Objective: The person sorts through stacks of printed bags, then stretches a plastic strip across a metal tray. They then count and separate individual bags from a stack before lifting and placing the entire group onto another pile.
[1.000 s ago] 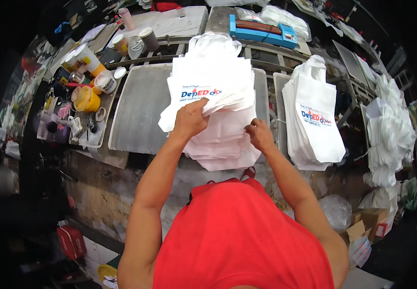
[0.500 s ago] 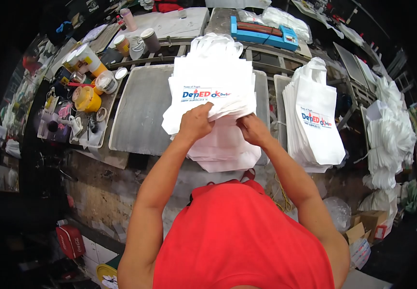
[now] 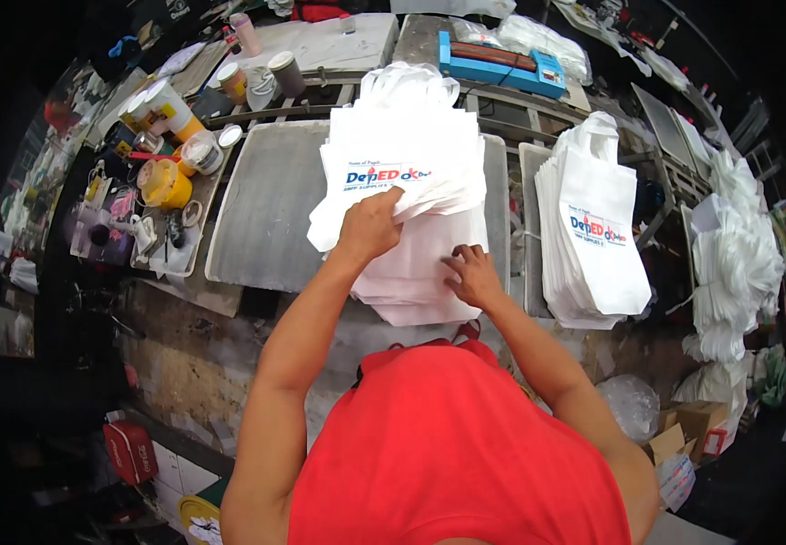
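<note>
A stack of white tote bags with a printed red and blue logo lies on the grey board in front of me, handles toward the far side. My left hand is closed on the lower edges of the upper tote bags, which are folded up and fanned. Below them, the plain lower part of the stack shows. Over its right side rests my right hand, fingers apart and slightly curled, holding nothing.
To the right stands another stack of printed tote bags. Paint tubs, including a yellow bucket, crowd the left side. A blue machine sits at the back. Bundled white bags hang at far right.
My right hand has let go of the bag edges and moved down toward me, its fingers spreading. My left hand keeps its hold in about the same place.
</note>
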Action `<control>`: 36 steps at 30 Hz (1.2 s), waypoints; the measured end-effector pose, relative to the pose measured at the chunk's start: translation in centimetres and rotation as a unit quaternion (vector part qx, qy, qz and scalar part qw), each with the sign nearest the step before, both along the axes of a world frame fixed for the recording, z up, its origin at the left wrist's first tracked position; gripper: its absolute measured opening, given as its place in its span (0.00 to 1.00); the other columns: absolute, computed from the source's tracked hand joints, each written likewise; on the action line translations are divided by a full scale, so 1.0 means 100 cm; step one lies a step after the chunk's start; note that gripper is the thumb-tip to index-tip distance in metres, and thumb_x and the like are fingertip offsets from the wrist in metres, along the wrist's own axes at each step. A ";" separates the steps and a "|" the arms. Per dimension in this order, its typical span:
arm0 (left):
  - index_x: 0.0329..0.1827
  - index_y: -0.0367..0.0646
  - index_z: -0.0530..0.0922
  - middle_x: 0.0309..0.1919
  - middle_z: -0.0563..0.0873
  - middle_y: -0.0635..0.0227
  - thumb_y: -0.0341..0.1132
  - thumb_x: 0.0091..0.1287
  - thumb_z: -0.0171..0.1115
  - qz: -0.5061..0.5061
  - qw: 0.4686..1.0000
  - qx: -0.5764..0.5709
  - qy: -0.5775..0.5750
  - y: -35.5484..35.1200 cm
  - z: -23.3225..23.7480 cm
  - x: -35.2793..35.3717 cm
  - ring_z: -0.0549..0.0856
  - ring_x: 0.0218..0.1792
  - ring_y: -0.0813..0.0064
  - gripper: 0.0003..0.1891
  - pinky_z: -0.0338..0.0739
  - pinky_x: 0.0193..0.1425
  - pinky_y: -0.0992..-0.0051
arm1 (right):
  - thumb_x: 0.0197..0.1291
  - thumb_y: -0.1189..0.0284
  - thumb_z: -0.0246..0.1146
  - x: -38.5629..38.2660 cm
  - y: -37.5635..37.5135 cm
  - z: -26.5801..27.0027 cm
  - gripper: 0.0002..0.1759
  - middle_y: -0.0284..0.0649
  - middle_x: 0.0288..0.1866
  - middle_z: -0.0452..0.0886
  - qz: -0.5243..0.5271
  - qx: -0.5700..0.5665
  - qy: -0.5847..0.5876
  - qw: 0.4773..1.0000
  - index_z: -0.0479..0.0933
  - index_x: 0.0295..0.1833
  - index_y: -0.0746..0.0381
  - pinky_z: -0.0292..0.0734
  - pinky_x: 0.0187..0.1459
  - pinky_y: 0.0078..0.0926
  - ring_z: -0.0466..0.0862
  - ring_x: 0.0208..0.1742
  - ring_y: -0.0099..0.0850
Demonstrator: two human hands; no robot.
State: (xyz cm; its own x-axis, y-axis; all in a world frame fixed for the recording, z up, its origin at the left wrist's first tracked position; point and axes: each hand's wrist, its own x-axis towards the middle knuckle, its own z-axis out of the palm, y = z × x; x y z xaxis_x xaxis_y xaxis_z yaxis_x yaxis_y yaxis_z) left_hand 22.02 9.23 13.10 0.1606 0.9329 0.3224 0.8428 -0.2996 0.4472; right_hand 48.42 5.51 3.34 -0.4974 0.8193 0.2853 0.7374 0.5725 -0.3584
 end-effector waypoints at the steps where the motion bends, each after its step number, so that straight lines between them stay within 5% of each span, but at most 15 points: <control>1: 0.60 0.42 0.82 0.40 0.91 0.50 0.31 0.57 0.74 0.002 1.000 0.001 0.002 0.000 0.002 -0.002 0.90 0.42 0.45 0.25 0.85 0.48 0.53 | 0.55 0.66 0.75 0.000 0.008 -0.004 0.15 0.43 0.54 0.82 0.002 -0.024 -0.016 1.000 0.87 0.48 0.55 0.76 0.57 0.47 0.79 0.58 0.49; 4: 0.61 0.42 0.82 0.42 0.91 0.50 0.31 0.58 0.74 -0.007 0.999 -0.032 0.004 -0.003 0.004 0.001 0.90 0.44 0.45 0.25 0.85 0.49 0.54 | 0.60 0.70 0.69 -0.006 0.026 0.015 0.04 0.45 0.47 0.85 -0.019 -0.051 -0.013 0.998 0.89 0.37 0.55 0.78 0.50 0.49 0.83 0.51 0.50; 5: 0.60 0.43 0.81 0.43 0.91 0.52 0.31 0.57 0.73 -0.017 0.999 -0.035 0.006 -0.005 0.006 0.002 0.90 0.44 0.45 0.25 0.85 0.48 0.53 | 0.63 0.72 0.65 -0.011 0.033 0.030 0.08 0.46 0.43 0.85 -0.037 -0.050 0.005 0.998 0.89 0.32 0.56 0.79 0.46 0.49 0.84 0.48 0.50; 9: 0.59 0.44 0.79 0.47 0.90 0.53 0.31 0.56 0.74 -0.006 0.999 -0.030 0.008 -0.018 0.011 0.011 0.90 0.45 0.46 0.26 0.85 0.49 0.52 | 0.64 0.76 0.63 -0.031 0.042 0.067 0.07 0.50 0.43 0.86 -0.017 0.046 0.189 0.981 0.85 0.46 0.62 0.79 0.47 0.51 0.83 0.45 0.55; 10: 0.59 0.44 0.79 0.47 0.90 0.53 0.31 0.56 0.74 -0.006 0.999 -0.030 0.008 -0.016 0.009 0.010 0.90 0.45 0.46 0.26 0.85 0.49 0.52 | 0.63 0.77 0.66 -0.028 0.043 0.066 0.16 0.50 0.52 0.87 0.000 0.039 0.155 0.987 0.79 0.57 0.64 0.82 0.52 0.46 0.85 0.52 0.53; 11: 0.59 0.43 0.78 0.47 0.90 0.54 0.31 0.56 0.74 0.005 0.999 -0.038 0.004 -0.011 0.005 0.009 0.90 0.45 0.46 0.26 0.85 0.49 0.52 | 0.63 0.77 0.66 -0.030 0.039 0.065 0.16 0.50 0.52 0.87 0.002 0.040 0.155 0.987 0.79 0.57 0.64 0.82 0.52 0.46 0.85 0.52 0.53; 13: 0.59 0.43 0.78 0.46 0.90 0.54 0.31 0.56 0.74 0.020 0.999 -0.044 -0.003 -0.006 0.004 0.006 0.90 0.44 0.46 0.26 0.85 0.48 0.52 | 0.61 0.76 0.71 -0.033 0.019 0.060 0.25 0.49 0.64 0.83 0.011 -0.006 0.279 0.960 0.75 0.63 0.64 0.84 0.58 0.39 0.86 0.59 0.50; 15: 0.62 0.42 0.78 0.45 0.91 0.54 0.32 0.55 0.75 0.003 1.000 -0.023 0.013 -0.004 0.006 0.003 0.90 0.46 0.47 0.29 0.85 0.50 0.54 | 0.57 0.74 0.75 -0.019 0.013 0.030 0.32 0.47 0.71 0.79 0.006 -0.028 0.255 0.967 0.71 0.67 0.63 0.78 0.69 0.42 0.82 0.69 0.49; 17: 0.62 0.43 0.78 0.46 0.91 0.54 0.32 0.55 0.75 -0.001 1.000 -0.022 0.018 -0.004 0.006 0.000 0.90 0.45 0.47 0.28 0.85 0.50 0.54 | 0.57 0.72 0.76 -0.003 0.011 0.004 0.35 0.46 0.74 0.77 0.037 0.006 -0.014 0.999 0.71 0.69 0.60 0.70 0.75 0.51 0.74 0.76 0.51; 18: 0.61 0.44 0.79 0.46 0.91 0.55 0.32 0.55 0.75 -0.007 0.999 -0.022 0.025 -0.004 0.006 0.000 0.90 0.45 0.48 0.28 0.85 0.49 0.54 | 0.57 0.71 0.74 -0.004 0.009 -0.006 0.26 0.43 0.67 0.82 -0.010 0.001 -0.053 0.999 0.79 0.62 0.58 0.67 0.72 0.60 0.74 0.75 0.52; 21: 0.62 0.45 0.78 0.48 0.90 0.56 0.33 0.55 0.76 -0.003 0.998 -0.041 0.041 -0.008 0.011 0.004 0.90 0.46 0.48 0.29 0.85 0.50 0.54 | 0.58 0.71 0.72 -0.002 0.020 -0.007 0.12 0.38 0.56 0.87 -0.019 -0.059 -0.063 0.996 0.86 0.49 0.57 0.70 0.63 0.63 0.79 0.65 0.49; 22: 0.62 0.45 0.78 0.48 0.90 0.56 0.33 0.55 0.76 -0.004 0.998 -0.041 0.042 -0.010 0.012 0.005 0.90 0.46 0.48 0.29 0.85 0.50 0.54 | 0.59 0.73 0.70 -0.005 0.022 -0.004 0.03 0.37 0.47 0.88 -0.013 0.020 -0.015 1.000 0.88 0.39 0.57 0.74 0.54 0.58 0.81 0.55 0.48; 26: 0.61 0.46 0.77 0.46 0.88 0.56 0.34 0.54 0.76 -0.020 0.999 -0.035 0.006 -0.026 0.006 0.017 0.89 0.45 0.46 0.29 0.85 0.48 0.51 | 0.57 0.76 0.72 -0.034 0.033 0.058 0.06 0.46 0.43 0.86 0.000 0.101 0.152 0.983 0.88 0.41 0.61 0.80 0.50 0.44 0.83 0.49 0.50; 32: 0.62 0.47 0.76 0.46 0.88 0.56 0.33 0.56 0.76 -0.009 1.000 -0.012 0.001 -0.010 -0.007 0.009 0.89 0.43 0.44 0.29 0.85 0.46 0.51 | 0.55 0.75 0.76 -0.030 0.025 0.055 0.18 0.46 0.55 0.83 0.010 0.137 0.252 0.958 0.84 0.53 0.59 0.79 0.55 0.44 0.81 0.57 0.50; 36: 0.62 0.47 0.78 0.47 0.89 0.55 0.29 0.56 0.74 -0.006 0.999 -0.028 0.024 -0.005 0.003 0.007 0.89 0.45 0.47 0.28 0.85 0.48 0.53 | 0.56 0.72 0.74 -0.014 -0.017 0.026 0.23 0.45 0.58 0.80 0.034 0.087 0.111 0.989 0.81 0.58 0.57 0.79 0.57 0.40 0.78 0.61 0.50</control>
State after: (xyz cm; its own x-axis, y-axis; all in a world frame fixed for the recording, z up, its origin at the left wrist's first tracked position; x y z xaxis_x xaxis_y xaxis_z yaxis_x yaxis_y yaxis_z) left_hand 22.73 8.75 13.44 0.1868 0.9471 0.2609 0.8603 -0.2860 0.4221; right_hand 47.05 3.79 5.93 -0.4579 0.7152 0.5281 0.6096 0.6849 -0.3990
